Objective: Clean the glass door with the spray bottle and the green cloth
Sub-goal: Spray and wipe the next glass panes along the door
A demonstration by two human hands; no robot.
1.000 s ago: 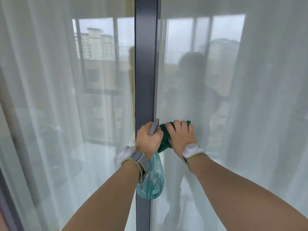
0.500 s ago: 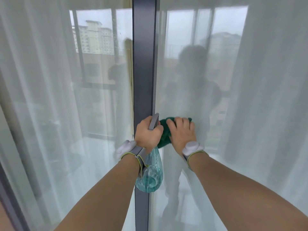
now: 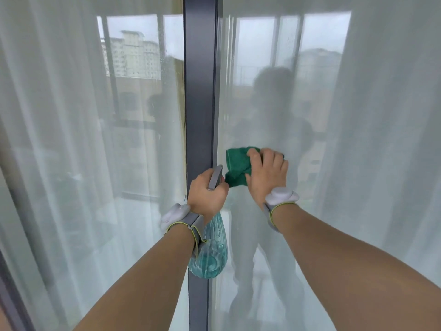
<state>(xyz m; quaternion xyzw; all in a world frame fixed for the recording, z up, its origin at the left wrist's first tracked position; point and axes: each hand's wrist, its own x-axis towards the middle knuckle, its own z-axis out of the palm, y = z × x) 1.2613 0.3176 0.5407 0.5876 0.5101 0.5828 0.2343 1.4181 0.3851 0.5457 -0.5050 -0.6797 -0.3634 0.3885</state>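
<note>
glass door [image 3: 267, 96] fills view, grey frame post [image 3: 200, 91] at 12 o'clock | spray bottle [image 3: 210, 249] hangs at 6 o'clock of left hand [image 3: 207, 194], fist clamped on its neck | right hand [image 3: 267, 175] presses green cloth [image 3: 237, 167] on glass, cloth at its 9 o'clock

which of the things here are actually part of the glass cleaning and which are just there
In use:
green cloth, pressed to the glass by the right hand
spray bottle, held in the left hand
glass door

Just there:
dark door frame
wrist bands
sheer curtains seen in the glass
</note>
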